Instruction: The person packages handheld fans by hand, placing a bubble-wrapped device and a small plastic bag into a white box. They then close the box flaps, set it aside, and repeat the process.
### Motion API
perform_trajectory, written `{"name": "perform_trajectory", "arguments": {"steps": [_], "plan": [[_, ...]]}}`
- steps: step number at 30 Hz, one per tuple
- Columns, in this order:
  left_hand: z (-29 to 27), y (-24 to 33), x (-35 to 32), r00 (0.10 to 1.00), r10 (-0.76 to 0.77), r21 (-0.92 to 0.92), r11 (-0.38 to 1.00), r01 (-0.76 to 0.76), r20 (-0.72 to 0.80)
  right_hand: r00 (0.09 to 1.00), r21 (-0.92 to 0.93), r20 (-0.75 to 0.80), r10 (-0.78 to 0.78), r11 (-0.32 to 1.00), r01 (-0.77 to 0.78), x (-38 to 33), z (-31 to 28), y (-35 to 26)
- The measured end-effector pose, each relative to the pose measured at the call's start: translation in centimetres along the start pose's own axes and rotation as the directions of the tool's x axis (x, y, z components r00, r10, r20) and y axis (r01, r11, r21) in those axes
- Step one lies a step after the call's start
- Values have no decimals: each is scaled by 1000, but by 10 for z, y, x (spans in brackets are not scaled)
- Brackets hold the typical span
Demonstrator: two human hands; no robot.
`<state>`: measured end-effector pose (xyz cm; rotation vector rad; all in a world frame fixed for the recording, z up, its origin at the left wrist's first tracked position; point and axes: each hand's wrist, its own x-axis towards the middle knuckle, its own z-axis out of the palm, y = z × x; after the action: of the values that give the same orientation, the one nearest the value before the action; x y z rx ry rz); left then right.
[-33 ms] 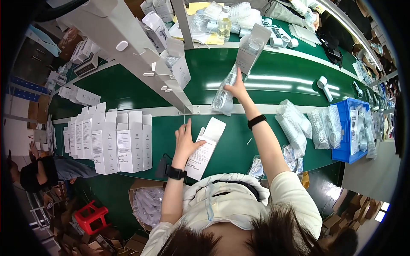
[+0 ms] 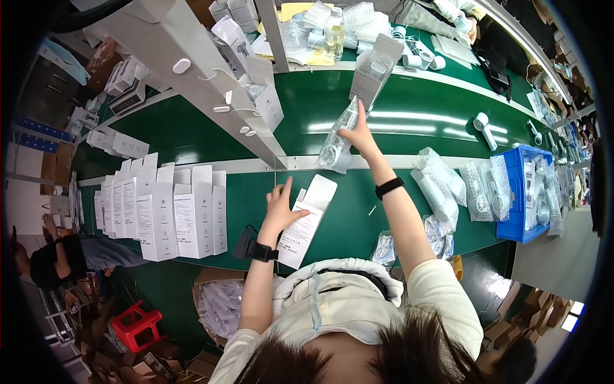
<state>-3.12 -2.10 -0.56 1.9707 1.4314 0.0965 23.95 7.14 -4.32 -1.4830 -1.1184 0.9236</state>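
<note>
My left hand (image 2: 279, 212) is beside a white printed carton (image 2: 306, 227) with its top flap up, lying tilted on the near green bench. Its thumb rests on the carton's face, and the other fingers are spread apart to the left of it. Farther out, over the long green surface, my right hand (image 2: 362, 139) grips a clear bubble-wrap packet (image 2: 336, 144) between thumb and fingers. What is inside the packet is hard to make out. Just beyond those fingertips is another open white carton (image 2: 371, 80), with bubble wrap showing in its mouth.
Rows of white cartons (image 2: 185, 217) stand at left. Bubble-wrapped packets (image 2: 438, 192) lie at right near a blue bin (image 2: 511, 221). A handheld fan (image 2: 486, 131) is on the far surface. A metal post (image 2: 224, 83) rises at centre left, and a red stool (image 2: 136, 325) stands below.
Both hands have shifted very slightly. The fingers of my left hand look a little more bent; the right still grips the bubble-wrap packet.
</note>
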Motion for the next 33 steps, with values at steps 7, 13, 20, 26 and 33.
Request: {"name": "perform_trajectory", "arguments": {"steps": [7, 13, 20, 26, 33], "plan": [[19, -5, 13, 942, 201, -764, 640, 81, 269, 965, 643, -190, 181, 766, -17, -102, -46, -82], [-14, 49, -5, 958, 284, -715, 680, -163, 51, 882, 885, -318, 348, 442, 145, -137, 3, -107], [3, 66, -19, 895, 273, -428, 804, -414, -353, 831, 94, -544, -115, 976, 197, -142, 16, -83], [0, 61, -2, 717, 498, -228, 720, -655, -488, 814, -456, 26, -581, 718, 527, -156, -2, -124], [11, 19, 3, 784, 305, -301, 800, -519, -541, 830, -736, -507, -233, 617, -277, -191, -91, -31]]}}
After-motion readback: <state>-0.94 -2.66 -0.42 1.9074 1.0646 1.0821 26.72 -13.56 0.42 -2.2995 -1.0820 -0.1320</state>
